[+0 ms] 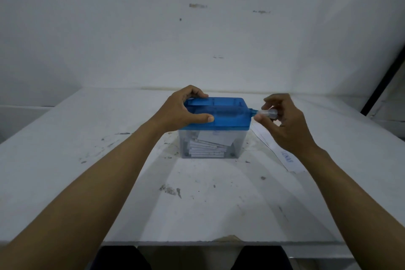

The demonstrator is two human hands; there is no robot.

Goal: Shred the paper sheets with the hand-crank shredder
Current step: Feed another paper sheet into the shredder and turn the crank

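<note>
- On table centre: hand-crank shredder, cut paper lying in its clear bin.
- left hand grips blue lid's left end.
- right hand pinches clear crank handle.
- Step: likely cranking; next needs steady turns with the lid pinned.
- Spare paper sheet lies just right of the bin.

Dim, bluish, soft light (edges warped)

Reaches forward with both bare arms, left forearm and right forearm angled inward. Clasps the lid with the left hand, thumb along its near edge. Pinches the crank handle in the right hand, between thumb and fingertips.
</note>
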